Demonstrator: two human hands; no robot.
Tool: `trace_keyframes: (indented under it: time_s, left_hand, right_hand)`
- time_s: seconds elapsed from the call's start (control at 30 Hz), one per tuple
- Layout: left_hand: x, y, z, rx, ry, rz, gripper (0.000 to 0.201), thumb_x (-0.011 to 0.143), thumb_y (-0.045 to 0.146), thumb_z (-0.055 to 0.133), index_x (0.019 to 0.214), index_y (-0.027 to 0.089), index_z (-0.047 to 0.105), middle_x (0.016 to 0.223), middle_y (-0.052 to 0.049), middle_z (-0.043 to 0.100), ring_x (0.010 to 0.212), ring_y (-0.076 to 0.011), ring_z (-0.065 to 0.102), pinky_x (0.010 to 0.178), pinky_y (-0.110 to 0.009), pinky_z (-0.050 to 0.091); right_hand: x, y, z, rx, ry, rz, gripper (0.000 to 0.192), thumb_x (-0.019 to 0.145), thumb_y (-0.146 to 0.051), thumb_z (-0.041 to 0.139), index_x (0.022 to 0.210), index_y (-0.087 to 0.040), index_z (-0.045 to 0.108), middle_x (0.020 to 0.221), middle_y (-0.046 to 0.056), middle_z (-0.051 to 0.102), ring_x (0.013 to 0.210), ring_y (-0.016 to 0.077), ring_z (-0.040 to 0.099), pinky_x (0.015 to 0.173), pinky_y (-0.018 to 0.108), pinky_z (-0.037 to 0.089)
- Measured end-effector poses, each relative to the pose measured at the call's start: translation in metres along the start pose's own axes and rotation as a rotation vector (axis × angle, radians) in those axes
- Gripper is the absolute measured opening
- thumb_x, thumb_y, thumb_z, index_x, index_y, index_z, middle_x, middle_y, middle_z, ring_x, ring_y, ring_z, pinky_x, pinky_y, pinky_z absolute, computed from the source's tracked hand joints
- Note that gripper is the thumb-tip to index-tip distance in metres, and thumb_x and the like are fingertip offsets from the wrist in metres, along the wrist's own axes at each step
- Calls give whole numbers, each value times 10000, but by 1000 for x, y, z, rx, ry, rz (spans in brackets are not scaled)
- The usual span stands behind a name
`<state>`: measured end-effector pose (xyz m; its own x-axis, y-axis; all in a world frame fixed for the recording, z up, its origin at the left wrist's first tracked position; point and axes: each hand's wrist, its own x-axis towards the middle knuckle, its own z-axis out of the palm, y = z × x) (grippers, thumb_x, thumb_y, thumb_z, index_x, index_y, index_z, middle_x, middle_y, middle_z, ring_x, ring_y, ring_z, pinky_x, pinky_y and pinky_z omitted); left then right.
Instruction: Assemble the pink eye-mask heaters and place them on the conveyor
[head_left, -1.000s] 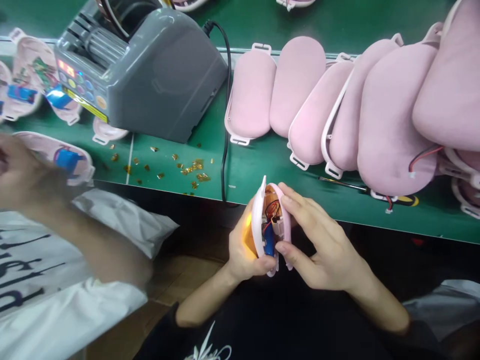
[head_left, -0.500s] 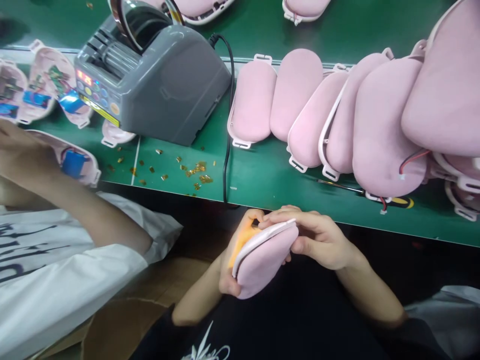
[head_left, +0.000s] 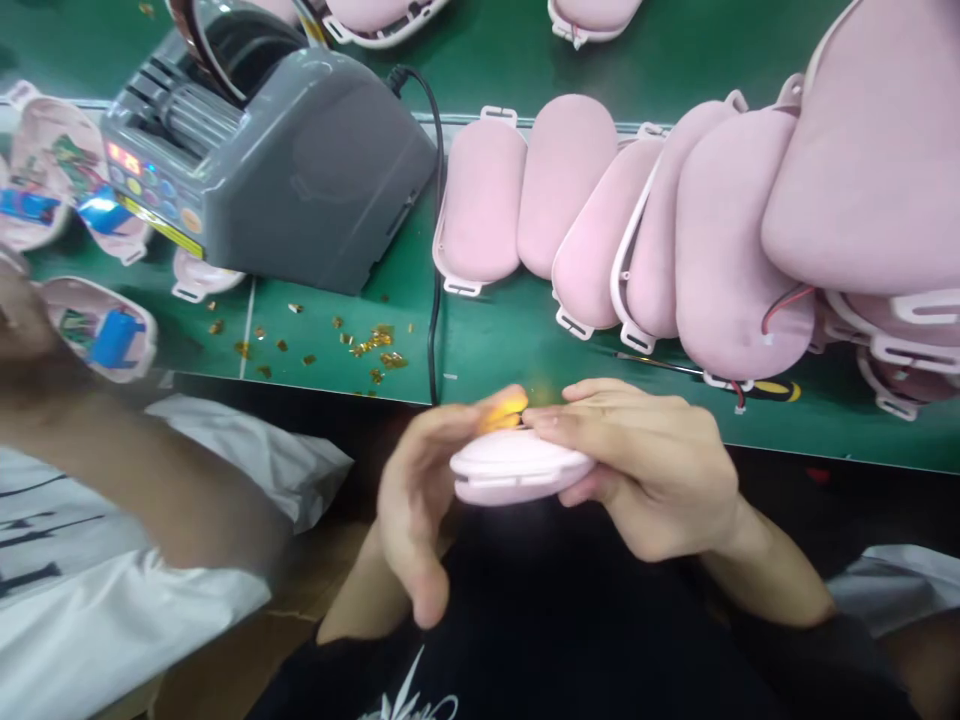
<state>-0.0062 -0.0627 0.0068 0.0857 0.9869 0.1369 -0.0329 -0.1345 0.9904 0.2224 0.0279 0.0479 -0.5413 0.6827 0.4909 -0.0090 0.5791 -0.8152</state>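
Head camera: the pink case (head_left: 523, 468) is in the right hand (head_left: 652, 465), above the wearer's dark shirt (head_left: 540, 620) and just short of the green bench (head_left: 510, 350). Its long axis runs roughly left to right, seam edge turned toward the wearer, one end at the right fingers, the other toward the left hand (head_left: 420, 490). Right thumb and fingers are clamped on that end, thumb below. On the left hand, thumb and fingers stand wide apart (an orange glow lights a fingertip; whether it touches the case I cannot tell). Gold scraps (head_left: 375, 342) litter the bench before a grey machine (head_left: 322, 170); more pink cases (head_left: 735, 240) crowd the right. At left, a co-worker's forearm (head_left: 150, 440) is blurred.
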Motion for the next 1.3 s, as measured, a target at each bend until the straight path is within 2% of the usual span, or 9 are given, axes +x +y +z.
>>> trace_keyframes:
  time_s: [0.17, 0.33, 0.43, 0.57, 0.67, 0.8, 0.9, 1.03, 1.3]
  left_hand:
    - [21, 41, -2, 419, 20, 259, 584, 899, 345, 932, 1447, 323, 731, 1452, -30, 775, 1218, -273, 816, 1018, -384, 723]
    - [30, 27, 13, 98, 264, 254, 424, 897, 428, 924, 1290, 322, 807, 1244, 24, 863, 1022, -241, 865, 854, -335, 765]
    - [34, 9, 17, -6, 389, 277, 370, 914, 466, 904, 1245, 345, 789, 1162, 73, 869, 984, -215, 866, 840, -323, 762]
    - [39, -10, 15, -67, 257, 303, 290, 944, 412, 886, 1194, 345, 755, 1133, 86, 847, 1017, -208, 863, 952, -358, 756]
    - [39, -10, 4, -57, 192, 371, 356, 947, 278, 882, 1264, 330, 728, 1210, 44, 838, 1064, -211, 856, 1012, -373, 738]
    - [42, 17, -11, 565, -52, 291, 604, 868, 247, 936, 1415, 234, 678, 1313, -79, 832, 1305, -325, 772, 1253, -550, 564]
    - [52, 36, -9, 932, -200, 335, 600, 908, 324, 909, 1444, 186, 676, 1357, -130, 813, 1244, -332, 797, 1185, -499, 612]
    - [65, 31, -1, 942, -187, 422, 284, 1011, 296, 799, 1272, 197, 748, 1137, -81, 870, 1064, -263, 850, 975, -382, 706]
    - [68, 18, -5, 908, -149, 405, 281, 1036, 312, 760, 1287, 189, 742, 1166, -89, 863, 1027, -260, 852, 929, -362, 707]
  right_hand:
    - [10, -15, -9, -215, -125, -86, 241, 1044, -161, 676, 1272, -169, 752, 1173, 68, 866, 1114, 202, 835, 1135, 366, 653]
    - [-15, -3, -6, -114, -54, 101, 586, 997, -463, 808, 1495, -190, 664, 1328, 124, 819, 1262, 254, 791, 1116, 385, 666]
    - [-38, 9, -3, -94, 77, 203, 508, 1046, -351, 756, 1526, -220, 657, 1337, 125, 816, 1221, 252, 810, 1073, 384, 688]
    - [-48, 14, -5, -158, 231, 119, 478, 1027, -215, 736, 1503, -221, 690, 1285, 118, 836, 1132, 273, 841, 979, 398, 733]
    - [-42, 13, -13, -262, 203, 76, 503, 999, -187, 750, 1498, -220, 694, 1254, 104, 847, 1091, 275, 852, 953, 394, 744]
    - [-33, 14, -19, -414, 65, 48, 467, 991, -146, 752, 1452, -211, 714, 1269, 104, 842, 1176, 273, 829, 1025, 387, 722]
    - [-28, 19, -16, -443, 1, 23, 416, 1021, -163, 730, 1436, -195, 711, 1295, 116, 832, 1234, 272, 807, 1072, 398, 703]
    - [-28, 27, -11, -379, 9, 65, 427, 1020, -200, 759, 1442, -180, 698, 1339, 142, 811, 1261, 272, 792, 1107, 433, 683]
    - [-38, 40, 0, -190, 182, 140, 477, 998, -196, 790, 1464, -248, 699, 1304, 119, 825, 1209, 269, 804, 1061, 446, 684]
